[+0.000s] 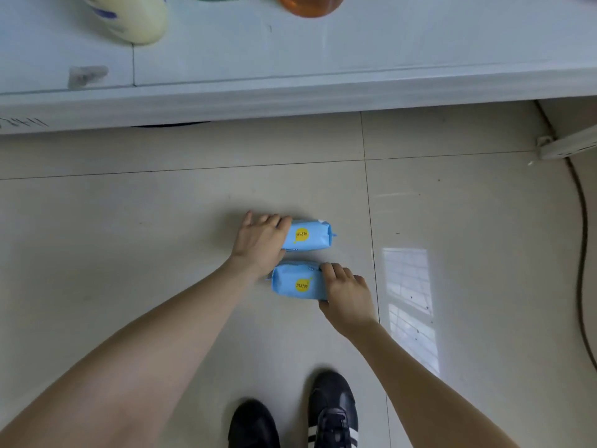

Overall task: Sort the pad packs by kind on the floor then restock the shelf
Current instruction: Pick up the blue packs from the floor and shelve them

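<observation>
Bare floor [129,240] lies open left of the left hand [260,245] and right of the right hand [347,300]. 2 packs [308,236] [295,282] fill the gap between; the shelf [290,92] stands ahead.

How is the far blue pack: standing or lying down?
Lying down. The far blue pack rests lengthwise on the floor, yellow sticker up, left hand holding one end.

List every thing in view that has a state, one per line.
far blue pack: lying on the floor, left end held by the left hand
near blue pack: lying on the floor, right end held by the right hand
cream bottle: on the shelf, cut off by the frame
orange bottle: on the shelf, mostly out of frame
</observation>
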